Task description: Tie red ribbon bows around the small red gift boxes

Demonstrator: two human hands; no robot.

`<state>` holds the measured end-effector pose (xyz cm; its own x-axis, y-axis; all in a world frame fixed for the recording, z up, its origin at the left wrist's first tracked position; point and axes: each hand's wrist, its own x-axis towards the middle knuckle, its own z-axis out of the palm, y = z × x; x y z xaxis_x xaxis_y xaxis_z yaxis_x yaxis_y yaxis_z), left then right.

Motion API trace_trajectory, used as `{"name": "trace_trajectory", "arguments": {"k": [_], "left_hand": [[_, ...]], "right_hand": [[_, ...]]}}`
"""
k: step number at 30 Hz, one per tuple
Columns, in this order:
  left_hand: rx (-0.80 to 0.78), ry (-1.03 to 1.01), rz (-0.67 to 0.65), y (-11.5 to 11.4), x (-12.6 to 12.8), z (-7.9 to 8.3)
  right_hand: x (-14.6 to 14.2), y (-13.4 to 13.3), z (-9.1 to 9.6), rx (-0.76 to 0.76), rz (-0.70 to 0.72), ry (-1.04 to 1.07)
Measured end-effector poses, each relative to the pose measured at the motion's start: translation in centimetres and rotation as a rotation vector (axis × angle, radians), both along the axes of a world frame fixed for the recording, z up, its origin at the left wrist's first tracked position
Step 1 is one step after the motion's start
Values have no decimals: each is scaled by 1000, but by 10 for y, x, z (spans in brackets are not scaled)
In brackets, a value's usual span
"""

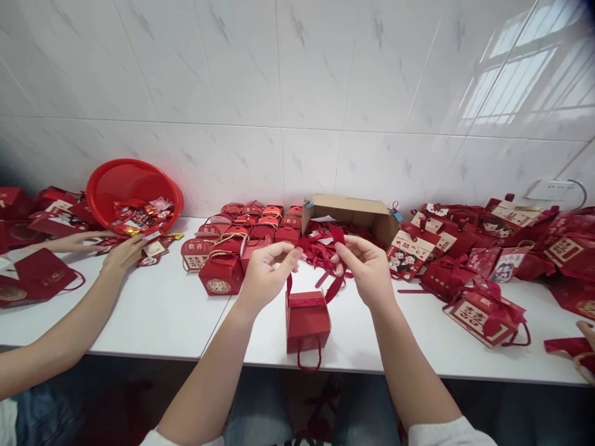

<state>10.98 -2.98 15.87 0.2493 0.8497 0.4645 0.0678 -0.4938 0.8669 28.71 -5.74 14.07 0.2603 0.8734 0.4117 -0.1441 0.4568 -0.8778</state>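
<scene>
A small red gift box (308,323) stands near the front edge of the white table, its dark red cord handle hanging over the near side. Red ribbon (335,288) rises from its top to my hands. My left hand (268,271) pinches the ribbon on the left between thumb and fingers, above and left of the box. To the right, my right hand (365,267) pinches the ribbon's other part at about the same height. Neither hand touches the box itself. Behind my hands, a cardboard carton (349,204) lies with loose red ribbons spilling out.
Rows of red boxes (222,272) stand left of centre. A red basin (134,166) of wrapped sweets lies tipped further left, where another person's hands (124,253) handle packets. Red gift bags and boxes (488,316) crowd the right. Another hand (586,347) shows at the right edge.
</scene>
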Motion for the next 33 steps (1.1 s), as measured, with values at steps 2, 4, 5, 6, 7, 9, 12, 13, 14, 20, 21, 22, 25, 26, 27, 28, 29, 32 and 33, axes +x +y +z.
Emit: {"name": "trace_trajectory", "arguments": {"k": [2,4,5,6,7,9,12,13,14,20,21,22,25,26,27,28,29,32,33], "left_hand": [[28,76,-38,-1,3,2],[61,132,-51,0,7,3],[77,148,-50,1,8,2],[92,159,-47,1,10,2],[101,171,-47,2,11,0],[104,186,-50,4,13,-2],[17,146,-122,6,12,-5],[-40,97,-163,7,11,-5],[-106,36,-206,8,9,-5],[-442,-257,-366,15,2,-7],[-477,-284,-376,16,1,-8],[-505,-309,-384,16,1,-8],[-547,-353,-401,16,3,-8],[-549,-356,-406,16,3,-7],[-544,-354,-411,15,4,-7],[-529,-350,-412,15,5,-7],[-501,-343,-407,14,5,-7],[-304,-255,-323,9,5,-8],[-201,-196,-267,6,5,-9]], "right_hand": [[-3,2,1,-3,1,-55],[-5,3,1,12,47,-117],[-6,3,0,28,86,-152],[-7,3,-1,47,124,-186],[-8,2,-2,66,153,-219],[-8,2,-5,95,166,-258],[-7,3,-7,134,143,-294],[-5,4,-8,157,135,-332],[-3,5,-8,193,122,-391],[7,10,-10,494,56,-813],[8,10,-11,525,33,-848],[9,11,-12,549,4,-876],[10,13,-15,578,-64,-932],[10,13,-16,581,-75,-939],[10,14,-17,584,-81,-940],[10,14,-18,589,-84,-937],[10,15,-18,591,-84,-932],[8,14,-19,576,-85,-895],[7,13,-19,559,-96,-869]]}}
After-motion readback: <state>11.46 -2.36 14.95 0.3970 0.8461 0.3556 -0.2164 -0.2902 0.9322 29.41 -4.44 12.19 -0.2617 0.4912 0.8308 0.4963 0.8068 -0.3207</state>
